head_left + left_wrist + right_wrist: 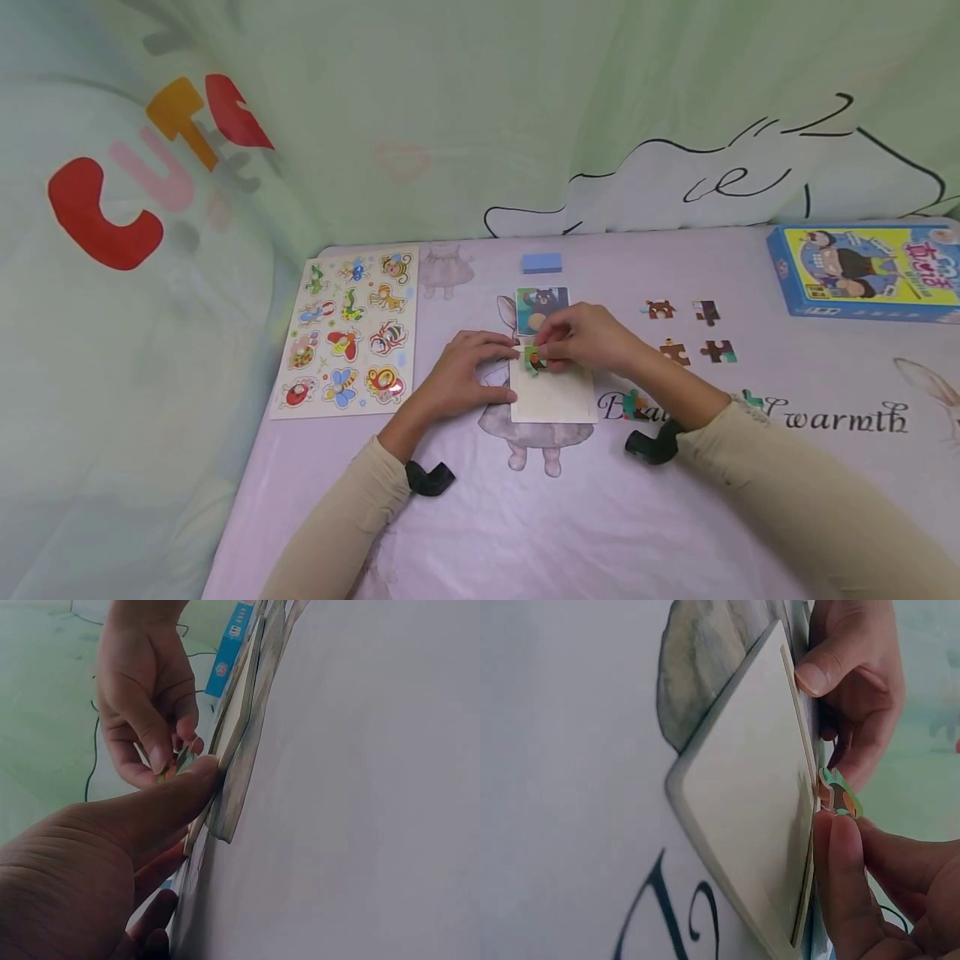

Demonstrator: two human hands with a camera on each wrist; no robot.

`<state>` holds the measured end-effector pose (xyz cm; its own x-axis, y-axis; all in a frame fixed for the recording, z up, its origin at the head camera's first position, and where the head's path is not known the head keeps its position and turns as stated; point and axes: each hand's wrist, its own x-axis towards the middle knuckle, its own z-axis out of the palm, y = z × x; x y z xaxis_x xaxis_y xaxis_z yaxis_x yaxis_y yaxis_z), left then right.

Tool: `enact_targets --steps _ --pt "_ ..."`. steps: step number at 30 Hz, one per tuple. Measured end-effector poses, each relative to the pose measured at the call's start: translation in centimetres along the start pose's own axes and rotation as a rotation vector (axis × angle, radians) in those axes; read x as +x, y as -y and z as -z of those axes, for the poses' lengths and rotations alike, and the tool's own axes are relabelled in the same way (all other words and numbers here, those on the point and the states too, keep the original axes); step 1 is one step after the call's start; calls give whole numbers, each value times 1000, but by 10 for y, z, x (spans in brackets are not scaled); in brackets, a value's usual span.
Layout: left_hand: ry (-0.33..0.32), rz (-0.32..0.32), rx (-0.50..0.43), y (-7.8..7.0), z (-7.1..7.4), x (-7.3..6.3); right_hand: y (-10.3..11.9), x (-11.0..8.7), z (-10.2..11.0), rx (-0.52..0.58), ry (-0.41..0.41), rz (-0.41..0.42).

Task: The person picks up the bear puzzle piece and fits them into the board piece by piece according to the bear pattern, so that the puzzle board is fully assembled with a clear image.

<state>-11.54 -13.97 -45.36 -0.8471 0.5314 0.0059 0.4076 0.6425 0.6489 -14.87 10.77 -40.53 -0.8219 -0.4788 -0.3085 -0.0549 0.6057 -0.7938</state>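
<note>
A cream puzzle board (555,398) lies flat on the table. At its left edge rests the left hand (463,375), thumb and forefinger spread apart; the left wrist view shows its thumb (191,774) against the board's side. Over the upper left of the board, the right hand (581,337) pinches a puzzle piece (534,360) in green, brown and orange. In the right wrist view, that piece (840,795) stands tilted between thumb and fingertips, close to the board's recess. Just beyond the board is a bear picture card (542,308), partly covered by the right hand.
Several loose puzzle pieces (718,352) lie to the right, two of them near the right forearm. A knob puzzle with insects (345,333) occupies the left side. At the back are a small blue block (542,263) and, far right, a blue-and-yellow box (862,271).
</note>
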Motion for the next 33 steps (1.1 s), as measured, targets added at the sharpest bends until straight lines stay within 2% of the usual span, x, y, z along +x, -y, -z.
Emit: enact_targets --steps 18,28,33 --pt "2 22 1 -1 0 -1 6 9 -14 -74 -44 6" --pt "5 20 12 1 -1 1 9 7 -18 -211 -124 6" --pt "0 11 1 2 2 1 10 2 -16 -252 -95 -12"
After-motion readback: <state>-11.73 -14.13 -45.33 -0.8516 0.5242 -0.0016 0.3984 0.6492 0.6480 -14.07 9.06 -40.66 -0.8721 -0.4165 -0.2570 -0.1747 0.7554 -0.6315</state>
